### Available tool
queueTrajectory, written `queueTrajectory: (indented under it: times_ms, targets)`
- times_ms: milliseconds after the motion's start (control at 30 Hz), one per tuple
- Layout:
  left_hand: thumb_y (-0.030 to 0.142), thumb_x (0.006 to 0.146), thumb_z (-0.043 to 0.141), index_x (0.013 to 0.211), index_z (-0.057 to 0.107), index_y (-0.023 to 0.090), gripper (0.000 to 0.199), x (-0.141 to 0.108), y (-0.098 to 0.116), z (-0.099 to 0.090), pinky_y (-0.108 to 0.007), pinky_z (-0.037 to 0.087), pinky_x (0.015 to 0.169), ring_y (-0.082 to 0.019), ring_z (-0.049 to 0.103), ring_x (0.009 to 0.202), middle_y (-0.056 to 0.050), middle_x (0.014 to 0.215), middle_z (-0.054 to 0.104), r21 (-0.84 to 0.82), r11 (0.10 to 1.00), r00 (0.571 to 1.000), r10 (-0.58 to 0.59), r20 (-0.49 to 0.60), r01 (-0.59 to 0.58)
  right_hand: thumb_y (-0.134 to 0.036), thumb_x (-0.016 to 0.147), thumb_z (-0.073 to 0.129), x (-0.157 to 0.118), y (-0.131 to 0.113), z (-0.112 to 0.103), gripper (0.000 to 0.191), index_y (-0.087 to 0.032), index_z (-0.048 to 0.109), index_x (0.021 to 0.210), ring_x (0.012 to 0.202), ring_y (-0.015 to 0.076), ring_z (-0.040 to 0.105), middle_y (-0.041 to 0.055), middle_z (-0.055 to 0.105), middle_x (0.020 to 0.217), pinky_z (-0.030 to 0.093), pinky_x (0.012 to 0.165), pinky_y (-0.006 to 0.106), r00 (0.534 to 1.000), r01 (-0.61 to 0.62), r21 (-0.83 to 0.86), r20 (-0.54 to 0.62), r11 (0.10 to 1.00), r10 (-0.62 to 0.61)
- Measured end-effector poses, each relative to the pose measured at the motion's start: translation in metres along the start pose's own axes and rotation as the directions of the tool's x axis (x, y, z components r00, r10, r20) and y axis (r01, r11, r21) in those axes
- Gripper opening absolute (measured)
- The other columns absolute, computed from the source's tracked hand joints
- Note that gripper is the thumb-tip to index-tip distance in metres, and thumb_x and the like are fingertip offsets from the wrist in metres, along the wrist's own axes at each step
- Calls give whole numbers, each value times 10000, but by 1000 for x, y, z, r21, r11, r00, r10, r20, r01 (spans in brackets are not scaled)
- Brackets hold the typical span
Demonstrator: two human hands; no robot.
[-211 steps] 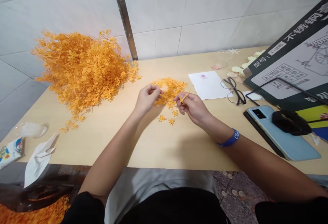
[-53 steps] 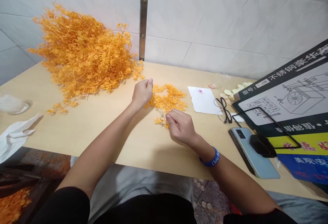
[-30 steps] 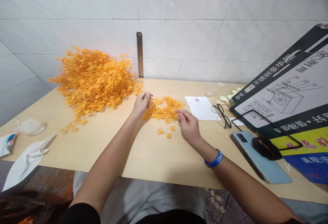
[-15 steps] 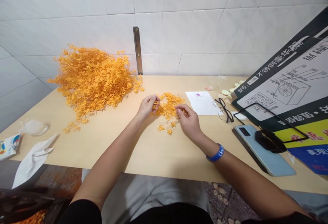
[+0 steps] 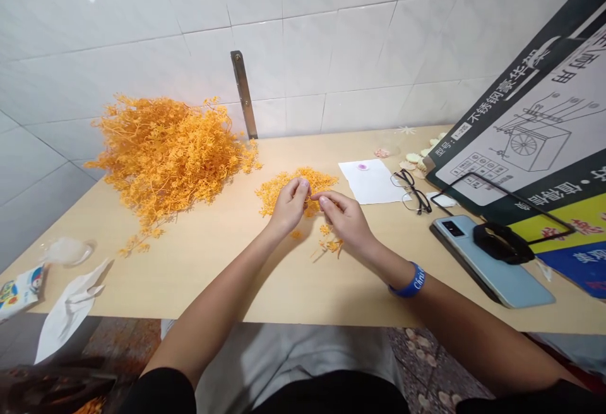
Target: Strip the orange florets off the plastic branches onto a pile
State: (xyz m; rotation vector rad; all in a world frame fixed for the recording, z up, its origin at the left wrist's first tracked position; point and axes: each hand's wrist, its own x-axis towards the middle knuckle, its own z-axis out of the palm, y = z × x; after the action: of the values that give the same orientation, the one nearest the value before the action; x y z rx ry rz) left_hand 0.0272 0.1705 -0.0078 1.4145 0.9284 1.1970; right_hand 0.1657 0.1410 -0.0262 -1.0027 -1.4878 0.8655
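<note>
Through the head camera I have both hands meeting over the table (image 5: 199,275), fingertips almost together. The left hand (image 5: 290,207) is closed into a pinch, thumb against the fingers; the right hand (image 5: 348,218) is half curled, its thumb and forefinger nearly together and pointing at the left. A trace of orange shows between them, but I cannot tell which hand grips it, or whether both do.

The relation I watch most is at the right hand: a loose sprig (image 5: 332,245) lies just beside it, on my near side, its thin stem slanting toward the table's front edge and to the left. The right hand is plainly the nearer one. On the far side, the small heap (image 5: 274,190) of orange flower pieces spreads beyond the fingertips, partly hidden by the left hand.

Farther left, toward the wall, stands the large bunch (image 5: 170,155), nearer the left hand. To the right lie white paper (image 5: 372,185), glasses (image 5: 416,201) and a phone (image 5: 506,272).
</note>
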Motion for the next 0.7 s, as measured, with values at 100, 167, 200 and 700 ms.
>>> queueTrajectory:
  times_ms: [100, 167, 200, 700]
  targets:
    - [544, 911, 475, 693, 476, 184, 421, -2, 1, 2, -231, 340, 534, -96, 407, 584, 19, 651, 438, 112, 988, 994, 103, 17, -105, -391, 823, 625, -2, -6, 2, 213, -181, 641, 790, 643, 142, 485, 4, 541, 669, 389, 586, 268, 1000, 4, -129, 1, 992, -4]
    - [510, 934, 440, 698, 485, 182, 406, -4, 1, 3, -241, 352, 570, -106, 422, 620, 8, 675, 458, 129, 982, 990, 136, 47, -141, -391, 806, 635, -3, -8, 3, 238, -183, 580, 705, 567, 116, 405, -31, 449, 591, 334, 545, 260, 999, -7, -164, 30, 986, 12]
    - [497, 942, 429, 701, 484, 183, 400, -5, 1, 3, -245, 354, 580, -108, 423, 623, 8, 673, 457, 126, 981, 988, 143, 62, -150, -391, 816, 614, -4, -8, 3, 270, -186, 537, 658, 545, 108, 370, -40, 407, 568, 305, 530, 259, 999, -7, -162, 51, 987, 15]
    - [685, 838, 498, 536, 360, 198, 589, 10, 10, -26, -216, 217, 402, -50, 269, 382, 73, 439, 284, 28, 999, 992, 35, -124, -32, -361, 807, 569, -6, -6, -7, 419, -209, 331, 498, 450, 70, 235, -56, 306, 466, 197, 451, 243, 940, -221, 283, 317, 933, 127]
